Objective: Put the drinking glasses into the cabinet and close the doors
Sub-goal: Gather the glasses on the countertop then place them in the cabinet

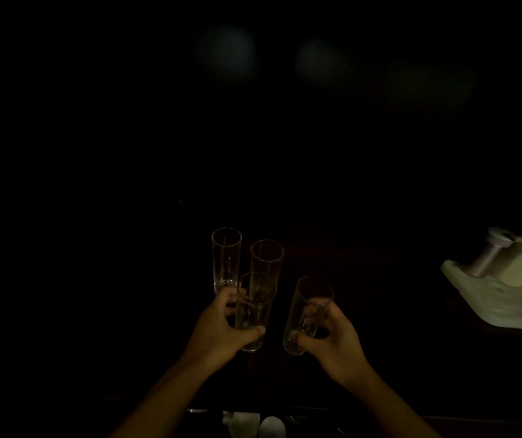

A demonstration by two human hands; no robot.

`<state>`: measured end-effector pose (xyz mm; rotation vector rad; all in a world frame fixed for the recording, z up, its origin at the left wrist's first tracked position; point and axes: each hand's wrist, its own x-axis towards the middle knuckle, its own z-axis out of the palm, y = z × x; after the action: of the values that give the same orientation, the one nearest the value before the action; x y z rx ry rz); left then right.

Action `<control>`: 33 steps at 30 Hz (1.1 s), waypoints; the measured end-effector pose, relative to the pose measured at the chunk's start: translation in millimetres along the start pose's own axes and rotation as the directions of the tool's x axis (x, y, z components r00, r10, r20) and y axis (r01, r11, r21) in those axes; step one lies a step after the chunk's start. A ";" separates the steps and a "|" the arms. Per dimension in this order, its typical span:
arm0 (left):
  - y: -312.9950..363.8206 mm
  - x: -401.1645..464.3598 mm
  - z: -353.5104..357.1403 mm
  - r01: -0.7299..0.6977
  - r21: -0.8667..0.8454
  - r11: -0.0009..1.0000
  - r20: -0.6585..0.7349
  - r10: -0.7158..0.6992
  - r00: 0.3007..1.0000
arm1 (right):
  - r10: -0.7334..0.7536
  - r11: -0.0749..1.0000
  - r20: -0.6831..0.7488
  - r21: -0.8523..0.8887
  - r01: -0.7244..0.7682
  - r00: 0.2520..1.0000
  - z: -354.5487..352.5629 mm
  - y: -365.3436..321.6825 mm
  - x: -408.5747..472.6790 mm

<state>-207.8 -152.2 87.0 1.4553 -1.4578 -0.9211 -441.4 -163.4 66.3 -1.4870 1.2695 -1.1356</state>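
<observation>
Currently, step: carrying two tall clear glasses, seemingly just picked up or about to be set down.
Left hand (221, 330): fingers wrapped around one glass (253, 311).
Right hand (335, 339): fingers closed around a tilted glass (308, 314).
Standing pair: far-left glass (226, 259) and its neighbour (266, 263), just beyond the left hand.
Next: finding the cabinet, which is lost in darkness.
Surface: dark, unreadable.
Room: pale object (506, 279) well right of the glasses.
</observation>
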 end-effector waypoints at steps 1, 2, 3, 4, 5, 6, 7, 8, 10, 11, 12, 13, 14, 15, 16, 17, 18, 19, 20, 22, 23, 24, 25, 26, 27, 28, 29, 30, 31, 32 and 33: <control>0.7 -0.1 2.1 -0.005 0.001 1.000 -0.003 0.005 1.000 | -0.005 1.000 -0.003 -0.013 0.005 1.000 -1.2 -0.9 -2.0; 1.2 0.1 4.5 -0.010 0.003 1.000 -0.008 0.010 1.000 | -0.006 1.000 -0.003 -0.023 0.006 1.000 -2.6 -0.8 -4.1; 1.4 0.7 7.1 -0.016 0.006 1.000 -0.014 0.016 1.000 | -0.002 1.000 -0.003 -0.029 0.002 1.000 -3.8 -0.2 -6.1; 1.5 1.5 10.0 -0.021 0.008 1.000 -0.019 0.021 1.000 | 0.005 1.000 -0.004 -0.030 -0.005 1.000 -5.4 0.8 -8.0; 1.7 2.4 13.3 -0.024 0.008 1.000 -0.019 0.024 1.000 | 0.013 1.000 -0.006 -0.028 -0.014 1.000 -7.3 1.8 -10.0; 2.1 3.3 17.0 -0.026 0.004 1.000 -0.018 0.026 0.999 | 0.020 0.999 -0.008 -0.028 -0.020 1.000 -9.4 3.0 -11.9; 2.6 4.5 21.1 -0.028 0.001 1.000 -0.020 0.028 0.999 | 0.024 0.999 -0.009 -0.031 -0.024 1.000 -11.7 3.8 -13.7; 3.8 5.2 25.6 -0.030 0.003 1.000 -0.024 0.031 0.999 | 0.029 0.999 -0.008 -0.030 -0.030 1.000 -13.9 4.6 -15.7; 7.4 7.1 35.8 -0.030 0.013 0.999 -0.043 0.031 0.999 | 0.045 0.999 -0.002 -0.019 -0.045 0.999 -17.9 5.1 -20.4; 8.3 8.6 41.3 -0.028 0.014 1.000 -0.053 0.028 0.998 | 0.048 0.999 0.002 -0.019 -0.048 0.999 -19.3 4.7 -23.0; 9.5 10.4 47.1 -0.022 0.011 1.000 -0.060 0.022 0.998 | 0.048 0.999 0.007 -0.025 -0.048 0.999 -20.6 4.1 -25.8; 10.6 12.2 52.7 -0.017 0.006 1.000 -0.063 0.017 0.998 | 0.046 0.999 0.012 -0.026 -0.045 0.999 -21.8 2.9 -28.4; 11.8 14.3 57.9 -0.015 0.002 1.000 -0.065 0.015 0.998 | 0.046 0.999 0.018 -0.021 -0.045 0.999 -23.1 1.9 -31.1; 13.1 16.6 62.7 -0.015 0.002 1.000 -0.067 0.015 0.998 | 0.048 0.999 0.023 -0.014 -0.048 0.999 -24.2 0.4 -33.5; 14.4 18.8 66.3 -0.011 0.005 1.000 -0.067 0.011 0.998 | 0.054 0.999 0.029 -0.011 -0.054 0.998 -25.0 -0.9 -35.4; 15.8 20.2 68.2 -0.006 0.005 1.000 -0.066 0.006 0.998 | 0.059 0.998 0.040 -0.008 -0.059 0.997 -24.8 -2.4 -36.9; 16.4 20.1 69.0 -0.003 -0.001 1.000 -0.065 0.003 0.998 | 0.063 0.998 0.051 -0.002 -0.063 0.997 -23.8 -3.8 -38.5; 16.7 17.9 68.1 -0.001 -0.017 1.000 -0.071 0.000 0.997 | 0.068 0.998 0.062 0.006 -0.068 0.996 -21.8 -5.7 -39.9; 17.3 13.1 65.0 -0.007 -0.041 0.999 -0.094 0.003 0.996 | 0.073 0.997 0.074 0.013 -0.074 0.995 -19.0 -7.0 -41.3; 14.4 -2.2 53.1 -0.040 -0.087 0.995 -0.171 0.024 0.985 | 0.076 0.997 0.103 0.025 -0.079 0.992 -11.1 -8.8 -44.4; 10.4 -10.9 45.2 -0.067 -0.092 0.994 -0.194 0.049 0.980 | 0.070 0.997 0.115 0.025 -0.073 0.991 -5.4 -9.8 -46.4; 5.1 -19.2 36.6 -0.108 -0.087 0.990 -0.193 0.089 0.977 | 0.059 0.998 0.120 0.020 -0.062 0.991 1.3 -9.7 -48.3; -0.5 -26.4 27.2 -0.148 -0.081 0.986 -0.163 0.133 0.977 | 0.046 0.999 0.124 0.014 -0.048 0.991 9.1 -9.5 -49.7; -4.9 -32.1 17.7 -0.178 -0.086 0.980 -0.110 0.168 0.980 | 0.038 0.999 0.130 0.010 -0.040 0.991 17.2 -9.3 -50.3; -9.3 -36.8 7.7 -0.193 -0.095 0.977 -0.036 0.191 0.981 | 0.038 0.999 0.141 0.010 -0.040 0.989 26.3 -9.6 -50.3; -12.1 -39.1 -0.6 -0.199 -0.101 0.975 0.039 0.204 0.978 | 0.036 0.999 0.155 0.014 -0.039 0.987 34.3 -10.7 -49.1; -15.1 -40.8 -8.3 -0.192 -0.097 0.977 0.107 0.202 0.974 | 0.029 0.999 0.173 0.016 -0.032 0.985 43.2 -12.8 -47.4; -16.3 -41.8 -14.4 -0.176 -0.082 0.981 0.158 0.187 0.969 | 0.016 1.000 0.187 0.008 -0.018 0.982 51.6 -15.2 -44.9; -17.1 -42.0 -18.9 -0.157 -0.064 0.986 0.186 0.166 0.968 | 0.001 1.000 0.195 0.000 0.000 0.981 59.3 -18.5 -41.8; -17.1 -41.7 -21.8 -0.134 -0.039 0.990 0.188 0.139 0.972 | -0.015 1.000 0.197 -0.010 0.017 0.980 66.3 -20.9 -38.4; -17.3 -41.1 -24.6 -0.109 -0.016 0.994 0.168 0.110 0.980 | -0.028 0.999 0.199 -0.016 0.032 0.980 73.5 -23.1 -35.1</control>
<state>-180.5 -110.4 76.9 1.3033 -1.6397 -0.9986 -367.3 -122.4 68.5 -1.5960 1.1262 -0.9693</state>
